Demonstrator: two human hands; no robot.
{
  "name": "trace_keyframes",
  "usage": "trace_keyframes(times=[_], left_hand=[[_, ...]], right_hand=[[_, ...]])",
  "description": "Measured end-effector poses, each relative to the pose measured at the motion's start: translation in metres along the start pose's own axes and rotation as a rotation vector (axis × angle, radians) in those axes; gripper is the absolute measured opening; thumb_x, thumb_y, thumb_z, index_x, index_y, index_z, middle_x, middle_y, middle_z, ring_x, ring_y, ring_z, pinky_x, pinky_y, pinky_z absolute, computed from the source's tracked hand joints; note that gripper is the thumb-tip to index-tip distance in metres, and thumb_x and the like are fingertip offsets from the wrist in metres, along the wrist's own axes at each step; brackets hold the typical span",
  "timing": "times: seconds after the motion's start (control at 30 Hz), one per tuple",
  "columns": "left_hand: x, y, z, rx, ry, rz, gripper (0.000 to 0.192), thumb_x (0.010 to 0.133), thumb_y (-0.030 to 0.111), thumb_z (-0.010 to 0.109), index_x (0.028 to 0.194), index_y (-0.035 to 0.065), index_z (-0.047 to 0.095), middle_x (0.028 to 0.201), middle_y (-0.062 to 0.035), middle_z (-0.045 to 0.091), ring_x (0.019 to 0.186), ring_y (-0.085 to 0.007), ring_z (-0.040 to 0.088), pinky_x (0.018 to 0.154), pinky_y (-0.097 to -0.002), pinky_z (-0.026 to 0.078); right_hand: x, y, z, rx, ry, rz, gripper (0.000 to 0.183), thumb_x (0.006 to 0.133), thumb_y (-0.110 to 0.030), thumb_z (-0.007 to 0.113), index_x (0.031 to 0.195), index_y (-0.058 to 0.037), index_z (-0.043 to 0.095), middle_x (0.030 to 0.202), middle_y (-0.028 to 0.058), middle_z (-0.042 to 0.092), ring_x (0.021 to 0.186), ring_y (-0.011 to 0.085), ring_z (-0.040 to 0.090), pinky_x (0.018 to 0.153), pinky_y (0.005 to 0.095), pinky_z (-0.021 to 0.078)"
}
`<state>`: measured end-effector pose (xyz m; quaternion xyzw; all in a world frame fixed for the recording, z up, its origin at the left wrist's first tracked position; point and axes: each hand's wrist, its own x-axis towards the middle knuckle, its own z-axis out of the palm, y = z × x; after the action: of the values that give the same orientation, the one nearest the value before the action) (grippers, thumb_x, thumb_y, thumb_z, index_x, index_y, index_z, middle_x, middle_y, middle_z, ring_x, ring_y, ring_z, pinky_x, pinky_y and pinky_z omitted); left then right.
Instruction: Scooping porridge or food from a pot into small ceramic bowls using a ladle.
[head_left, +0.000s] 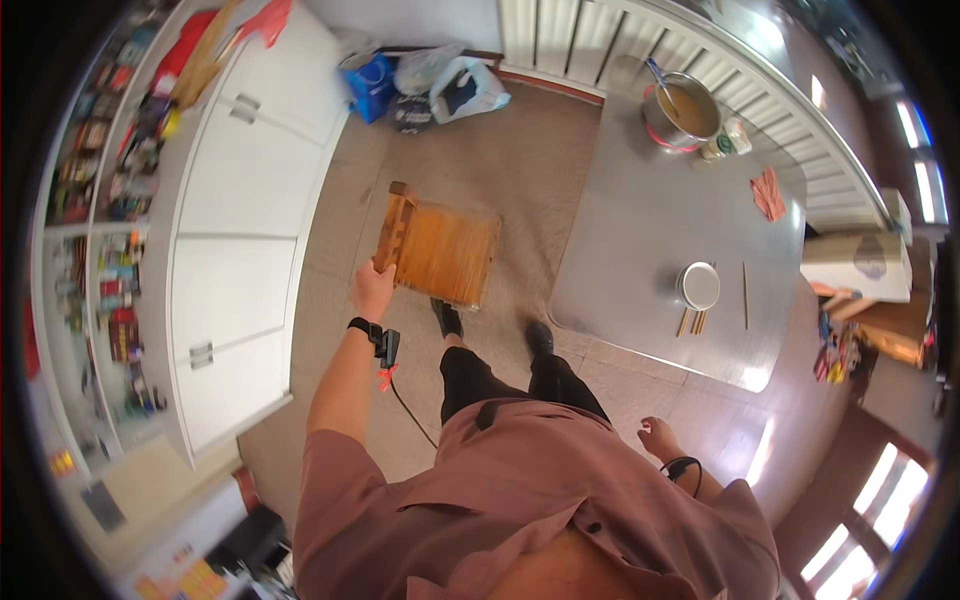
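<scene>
My left hand (373, 289) is closed on the backrest of a wooden chair (448, 253), at the end of the back nearest me. The chair's flat seat faces up, to the right of that hand. Low at my right side, my right hand (658, 437) holds nothing that I can see; its fingers are partly curled. It is below the near edge of a metal-topped table (615, 247). On that table are a stack of white bowls (700, 286), several chopsticks (745, 296), a large metal pot (691, 124) of brownish liquid with a ladle, and a pink cloth (768, 195).
White cabinets (240, 285) run along the left, with filled shelves behind. Plastic bags (469, 90) and a blue bag (369, 84) lie against the far wall. Jars (718, 148) stand beside the pot, near a white radiator (757, 90). Boxes (855, 266) are at the right.
</scene>
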<state>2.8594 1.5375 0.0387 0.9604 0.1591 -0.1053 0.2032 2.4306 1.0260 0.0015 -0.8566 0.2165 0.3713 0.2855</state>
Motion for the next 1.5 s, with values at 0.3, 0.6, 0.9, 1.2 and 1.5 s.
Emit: trace_keyframes(times=[0.3, 0.6, 0.9, 1.2, 1.5], left_hand=[[0.212, 0.031, 0.072, -0.359, -0.29, 0.257, 0.029, 0.083, 0.022, 0.068, 0.086, -0.0047, 0.058, 0.071, -0.0124, 0.061, 0.064, -0.0271, 0.057, 0.061, -0.0409, 0.044], [0.334, 0.033, 0.126, -0.075, -0.305, 0.412, 0.033, 0.084, 0.02, 0.064, 0.105, -0.0054, 0.061, 0.101, -0.0209, 0.066, 0.09, -0.0336, 0.063, 0.078, -0.0408, 0.048], [0.451, 0.021, 0.063, 0.327, -0.376, 0.341, 0.032, 0.082, 0.006, 0.053, 0.114, 0.0067, 0.055, 0.085, -0.0111, 0.065, 0.075, -0.0312, 0.062, 0.063, -0.042, 0.05], [0.329, 0.104, 0.146, 0.046, -1.052, 0.288, 0.031, 0.08, 0.019, 0.063, 0.101, -0.0043, 0.059, 0.088, -0.0141, 0.065, 0.073, -0.0235, 0.062, 0.064, -0.0357, 0.048], [0.204, 0.26, 0.174, 0.372, -1.152, 0.931, 0.04, 0.085, 0.021, 0.066, 0.115, -0.0046, 0.059, 0.112, -0.0172, 0.065, 0.103, -0.0237, 0.064, 0.089, -0.032, 0.049]], right_hand=[[-0.062, -0.137, 0.113, 0.471, 0.065, 0.505, 0.035, 0.08, -0.022, 0.065, 0.107, -0.0006, 0.064, 0.1, 0.0182, 0.068, 0.095, 0.0342, 0.064, 0.085, 0.041, 0.0498], [-0.064, -0.286, 0.182, 0.975, 0.15, 0.698, 0.037, 0.082, -0.019, 0.059, 0.111, 0.0043, 0.061, 0.099, 0.0178, 0.068, 0.077, 0.0227, 0.069, 0.073, 0.0338, 0.0538], [0.051, -0.295, 0.171, 0.98, 0.097, 0.55, 0.036, 0.085, -0.02, 0.058, 0.113, 0.0023, 0.061, 0.092, 0.014, 0.07, 0.081, 0.0225, 0.068, 0.075, 0.0349, 0.0528], [0.093, -0.221, 0.136, 1.211, 0.41, 0.749, 0.037, 0.084, -0.017, 0.059, 0.115, 0.0031, 0.06, 0.101, 0.0141, 0.068, 0.078, 0.0203, 0.067, 0.071, 0.032, 0.0529], [0.121, -0.238, 0.129, 1.5, 0.538, 0.82, 0.038, 0.085, -0.016, 0.058, 0.12, 0.0008, 0.058, 0.103, 0.0104, 0.066, 0.075, 0.0174, 0.065, 0.062, 0.0303, 0.0508]])
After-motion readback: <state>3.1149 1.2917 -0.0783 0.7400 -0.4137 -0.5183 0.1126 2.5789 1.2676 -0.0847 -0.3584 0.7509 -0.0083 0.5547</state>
